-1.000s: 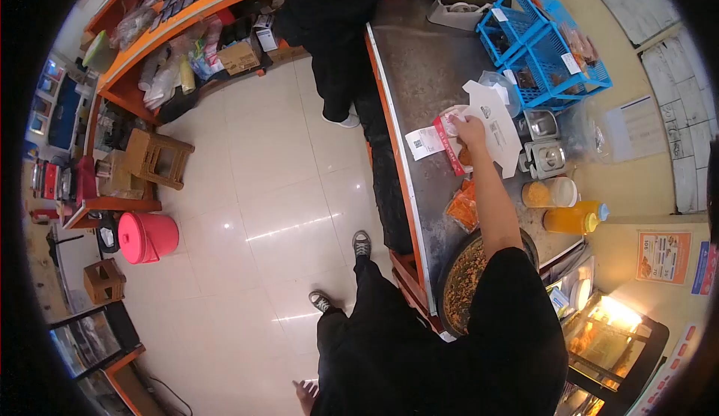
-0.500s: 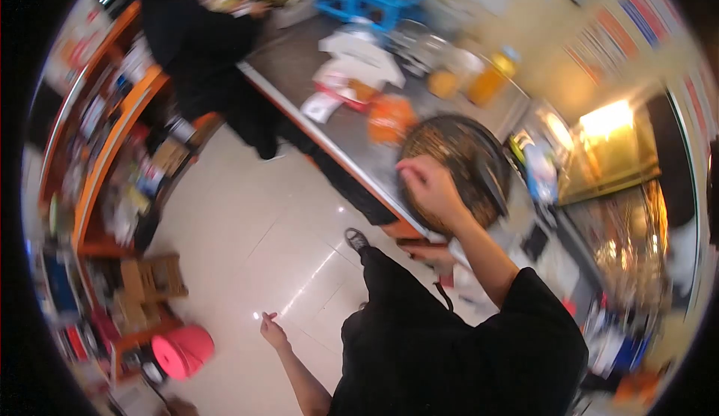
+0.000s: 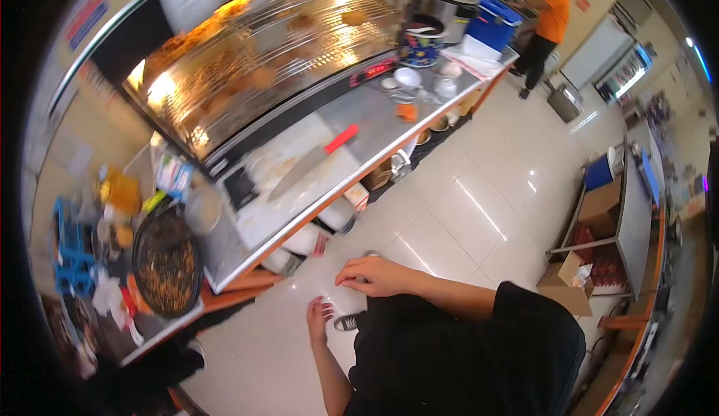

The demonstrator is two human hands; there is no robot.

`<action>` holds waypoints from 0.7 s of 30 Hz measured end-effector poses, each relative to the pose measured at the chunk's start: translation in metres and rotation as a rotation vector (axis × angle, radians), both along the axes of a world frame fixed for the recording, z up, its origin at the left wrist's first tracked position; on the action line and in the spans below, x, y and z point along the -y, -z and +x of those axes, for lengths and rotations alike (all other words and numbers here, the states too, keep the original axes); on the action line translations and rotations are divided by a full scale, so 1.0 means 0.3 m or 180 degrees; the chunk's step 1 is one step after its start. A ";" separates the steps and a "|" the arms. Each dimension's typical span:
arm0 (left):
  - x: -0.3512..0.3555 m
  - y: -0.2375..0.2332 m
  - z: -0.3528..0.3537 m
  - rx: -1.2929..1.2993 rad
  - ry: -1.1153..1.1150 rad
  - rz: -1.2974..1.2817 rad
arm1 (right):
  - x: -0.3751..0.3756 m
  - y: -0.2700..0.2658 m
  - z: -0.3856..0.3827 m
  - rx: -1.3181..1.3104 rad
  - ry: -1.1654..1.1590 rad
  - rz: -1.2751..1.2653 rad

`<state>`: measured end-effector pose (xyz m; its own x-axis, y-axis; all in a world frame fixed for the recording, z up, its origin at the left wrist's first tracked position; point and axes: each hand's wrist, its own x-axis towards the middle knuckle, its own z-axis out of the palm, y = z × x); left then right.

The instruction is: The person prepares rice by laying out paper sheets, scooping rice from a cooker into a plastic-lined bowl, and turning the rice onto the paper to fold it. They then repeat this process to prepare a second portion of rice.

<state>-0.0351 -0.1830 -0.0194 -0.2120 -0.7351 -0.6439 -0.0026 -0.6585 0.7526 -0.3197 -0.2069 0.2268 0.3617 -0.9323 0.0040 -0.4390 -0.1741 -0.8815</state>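
In front of my body, over the floor, my right hand (image 3: 372, 276) is open and holds nothing, its fingers loosely bent. Just below it my left hand (image 3: 319, 319) is also raised, open, with fingers slightly curled and nothing in them. Neither hand touches anything. Nearest to them is the counter, where a large knife (image 3: 299, 170) with a red handle lies on a white cutting board (image 3: 288, 199). Farther left stands a round dark pan (image 3: 166, 266) with brown bits in it.
A lit glass display warmer (image 3: 269, 64) stands behind the board. Blue baskets (image 3: 71, 247) and a bottle of orange liquid (image 3: 120, 190) are at the left. A person in an orange shirt (image 3: 554, 15) stands at the far right end. A cardboard box (image 3: 567, 285) and shelving are on the right.
My view has turned right, from the pan end of the counter to the display warmer. My right hand has moved away from the pan, and both hands are now closer together.
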 end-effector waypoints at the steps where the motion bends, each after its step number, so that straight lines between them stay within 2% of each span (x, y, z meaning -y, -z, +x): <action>1: 0.005 0.000 -0.136 -0.0062 0.0250 -0.0012 | 0.004 0.015 -0.121 -0.0048 0.0272 -0.0179; 5: 0.011 0.019 -0.659 -0.0122 0.0993 0.0398 | -0.040 0.005 -0.666 0.0097 0.1177 0.0036; 8: 0.037 0.236 -1.030 -0.0091 0.1180 0.0953 | -0.092 0.111 -1.117 -0.0050 0.1662 -0.0201; 10: 0.082 0.402 -1.240 -0.0213 0.1723 0.0547 | -0.101 0.129 -1.441 -0.0261 0.2061 -0.0083; 11: 0.094 0.187 -1.412 -0.0309 0.1403 0.0386 | -0.152 0.097 -1.547 -0.0370 0.2198 0.0083; 12: 0.169 0.281 -1.583 -0.0346 0.1710 0.0492 | -0.170 0.073 -1.672 -0.0381 0.2406 0.0119; 15: 0.346 -0.070 -2.098 -0.0872 0.1534 0.0376 | -0.124 0.012 -2.051 -0.0493 0.2943 -0.0041; 17: 0.460 -0.220 -2.362 -0.1449 0.1597 0.0244 | -0.068 0.087 -2.298 -0.0555 0.3266 -0.0250; 20: 0.622 -0.314 -2.684 -0.2006 0.1517 0.0424 | 0.114 0.189 -2.612 -0.1231 0.3533 -0.0525; 21: 0.678 -0.322 -2.783 -0.1956 0.1457 0.0412 | 0.183 0.221 -2.704 -0.1507 0.3561 -0.0641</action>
